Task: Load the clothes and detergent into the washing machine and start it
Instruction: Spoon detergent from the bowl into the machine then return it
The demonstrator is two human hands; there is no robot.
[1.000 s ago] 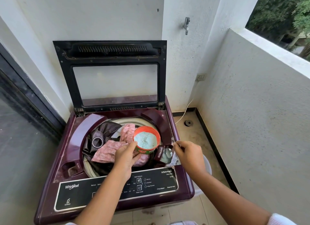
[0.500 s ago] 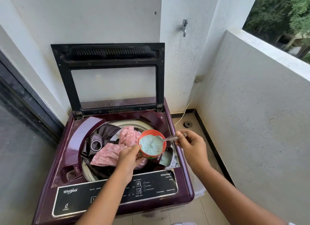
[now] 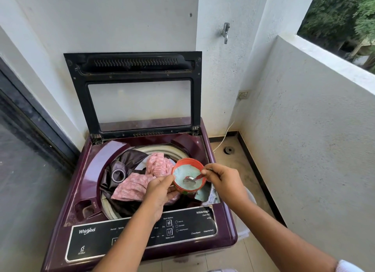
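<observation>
A maroon top-loading washing machine (image 3: 220, 223) stands with its black-framed lid (image 3: 134, 67) raised against the wall. Pink patterned clothes (image 3: 134, 185) and dark garments (image 3: 123, 166) fill the drum. My left hand (image 3: 160, 190) holds an orange tub of pale blue detergent powder (image 3: 183, 171) over the drum's right side. My right hand (image 3: 225, 180) grips a metal spoon (image 3: 191, 178) whose bowl rests in the powder. Below the tub, the detergent compartment (image 3: 203, 194) at the drum's front right holds some powder.
The control panel (image 3: 142, 235) runs along the machine's front edge under my forearms. A tap (image 3: 225, 32) sticks out of the wall above. A white parapet wall (image 3: 304, 129) closes the right side. A floor drain (image 3: 228, 150) and white cable (image 3: 225, 136) lie behind the machine.
My right hand rose from the detergent compartment with the spoon and dipped it into the tub. My left hand lifted the tub slightly to the right.
</observation>
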